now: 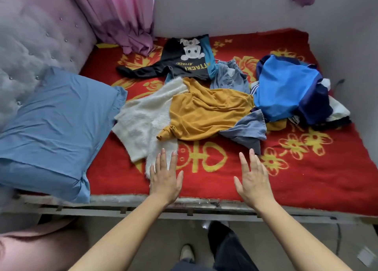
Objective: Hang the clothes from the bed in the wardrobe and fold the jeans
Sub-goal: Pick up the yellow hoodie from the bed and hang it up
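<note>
Several clothes lie on the red bed blanket point(306, 178). A fluffy white sweater point(141, 123) lies left of a mustard yellow top point(204, 115). Behind them lies a black sweatshirt point(184, 64) with a cartoon print. Light blue jeans point(229, 76) run under the yellow top, one leg end point(247, 131) showing at its right. A blue and navy jacket point(286, 88) is heaped at the right. My left hand point(165, 178) hovers flat with straight fingers over the sweater's near edge. My right hand point(253, 180) is held flat over bare blanket, holding nothing.
A blue pillow point(53, 127) sits at the left by a tufted grey headboard point(30, 41). Pink curtains point(126, 19) hang at the back. The grey wall point(245, 9) bounds the bed behind and to the right. The bed's near edge point(204, 207) is just under my wrists.
</note>
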`<action>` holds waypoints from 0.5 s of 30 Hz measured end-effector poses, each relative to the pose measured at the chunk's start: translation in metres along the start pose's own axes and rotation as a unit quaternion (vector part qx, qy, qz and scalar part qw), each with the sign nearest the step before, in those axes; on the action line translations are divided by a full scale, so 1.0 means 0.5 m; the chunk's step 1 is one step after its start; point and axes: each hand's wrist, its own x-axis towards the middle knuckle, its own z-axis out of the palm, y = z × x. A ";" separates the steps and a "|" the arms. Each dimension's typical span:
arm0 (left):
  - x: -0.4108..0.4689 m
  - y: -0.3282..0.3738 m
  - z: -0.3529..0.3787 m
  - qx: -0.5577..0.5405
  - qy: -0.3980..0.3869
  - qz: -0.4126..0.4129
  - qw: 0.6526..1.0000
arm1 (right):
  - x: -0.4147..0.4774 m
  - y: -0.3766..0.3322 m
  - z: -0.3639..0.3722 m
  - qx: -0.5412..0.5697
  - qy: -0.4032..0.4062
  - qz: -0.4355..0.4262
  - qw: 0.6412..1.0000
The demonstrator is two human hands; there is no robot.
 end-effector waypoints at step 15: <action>0.271 -0.075 0.148 0.004 -0.050 -0.087 0.995 | 0.421 -0.026 0.203 -0.009 -0.139 -0.074 0.988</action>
